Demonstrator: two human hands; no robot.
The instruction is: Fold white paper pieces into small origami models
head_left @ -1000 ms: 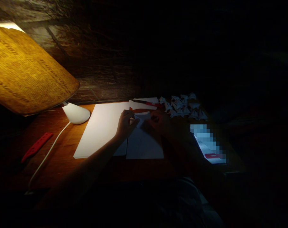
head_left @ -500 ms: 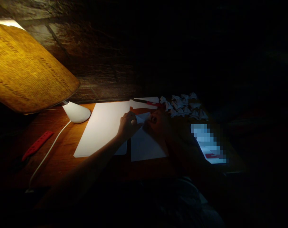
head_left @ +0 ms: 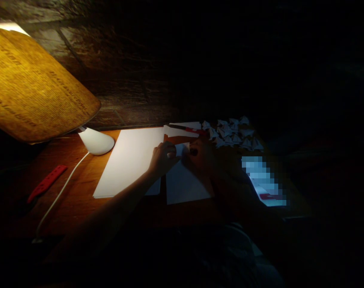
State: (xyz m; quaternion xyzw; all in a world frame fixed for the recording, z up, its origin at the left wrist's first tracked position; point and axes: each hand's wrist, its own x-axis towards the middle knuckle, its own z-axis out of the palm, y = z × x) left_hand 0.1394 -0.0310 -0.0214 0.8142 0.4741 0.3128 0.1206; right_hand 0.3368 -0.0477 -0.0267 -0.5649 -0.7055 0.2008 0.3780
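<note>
A small piece of white paper (head_left: 182, 149) is held between my two hands, above the top end of a larger white sheet (head_left: 188, 186) lying on the table. My left hand (head_left: 164, 155) has its fingers closed on the paper's left side. On its right side, my right hand (head_left: 200, 154) grips the paper with bent fingers, mostly in shadow. Several small folded paper pieces (head_left: 230, 132) lie in rows beyond my right hand. A dark and red long tool (head_left: 184, 128) rests on paper strips (head_left: 184, 134) just behind my hands.
A stack of white paper (head_left: 133, 160) lies left of my hands. Farther left stand a lamp (head_left: 96, 142) with a printed shade (head_left: 40, 88), its white cord (head_left: 60, 194) and a red-handled tool (head_left: 48, 182). A lit phone (head_left: 264, 184) lies at the right. A wall (head_left: 124, 92) rises behind.
The held paper shows a different shape: earlier it had slanted fold edges, now it looks like a small flat rectangle. Both hands have stayed nearly in place, with fingers shifted slightly.
</note>
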